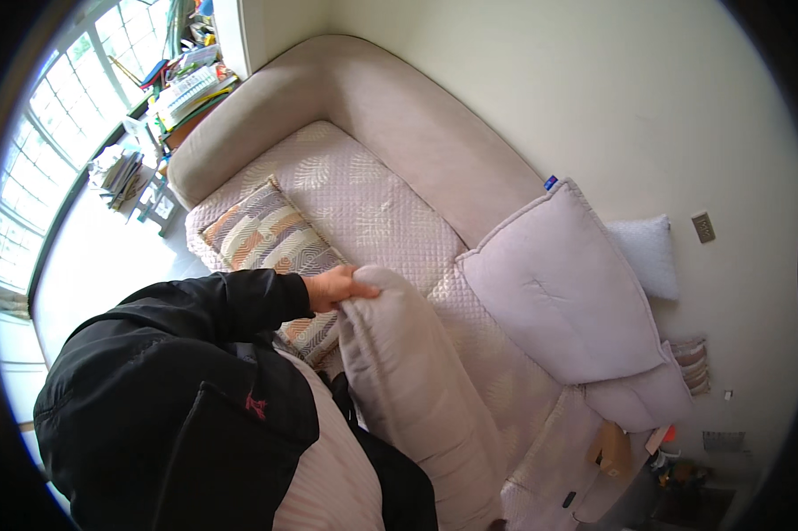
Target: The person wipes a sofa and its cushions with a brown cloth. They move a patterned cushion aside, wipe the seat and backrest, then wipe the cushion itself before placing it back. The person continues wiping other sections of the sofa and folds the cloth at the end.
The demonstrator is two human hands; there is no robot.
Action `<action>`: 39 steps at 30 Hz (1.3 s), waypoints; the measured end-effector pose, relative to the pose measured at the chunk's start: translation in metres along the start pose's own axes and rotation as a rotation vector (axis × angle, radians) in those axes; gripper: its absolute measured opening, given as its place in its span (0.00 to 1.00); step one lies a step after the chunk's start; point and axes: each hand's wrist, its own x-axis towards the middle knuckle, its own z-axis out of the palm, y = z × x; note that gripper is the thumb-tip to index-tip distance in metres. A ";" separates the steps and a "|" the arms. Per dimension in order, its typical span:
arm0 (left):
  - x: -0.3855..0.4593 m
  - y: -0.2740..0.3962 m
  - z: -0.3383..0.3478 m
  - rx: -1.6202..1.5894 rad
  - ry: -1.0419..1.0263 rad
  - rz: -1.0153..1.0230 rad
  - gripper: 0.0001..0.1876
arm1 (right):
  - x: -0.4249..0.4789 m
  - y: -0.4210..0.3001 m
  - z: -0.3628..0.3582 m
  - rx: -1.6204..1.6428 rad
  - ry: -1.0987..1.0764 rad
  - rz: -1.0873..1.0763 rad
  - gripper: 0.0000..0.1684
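My left hand point(336, 287), coming out of a black jacket sleeve, grips the upper corner of a large padded cushion point(425, 391) in plain pinkish beige. The cushion slants down in front of my body to the bottom of the view, over the sofa seat. Just behind my hand lies a patterned throw pillow point(266, 226) in orange, grey and cream, partly covered by my arm. Beneath is a pink quilted sofa cover point(372, 192) with pale leaf motifs. My right hand is out of view; a small dark patch at the bottom edge is unclear.
The sofa's curved backrest point(425, 133) runs along the wall. Another pink cushion point(558, 292) leans on it, near a white pillow point(644, 255). A cardboard box point(611, 448) and a dark remote-like object point(569, 499) lie lower right. Stacked books point(120, 172) stand by the window.
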 end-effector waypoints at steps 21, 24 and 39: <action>0.019 0.350 -0.325 -0.352 0.072 0.839 0.15 | 0.222 -0.144 0.285 0.539 0.184 -0.427 0.22; 0.088 0.395 -0.433 -0.421 0.318 0.705 0.10 | 0.256 -0.184 0.414 0.830 0.047 -0.020 0.23; 0.263 0.315 -0.385 0.361 0.251 0.494 0.44 | 0.298 -0.326 0.733 0.686 -0.414 0.088 0.26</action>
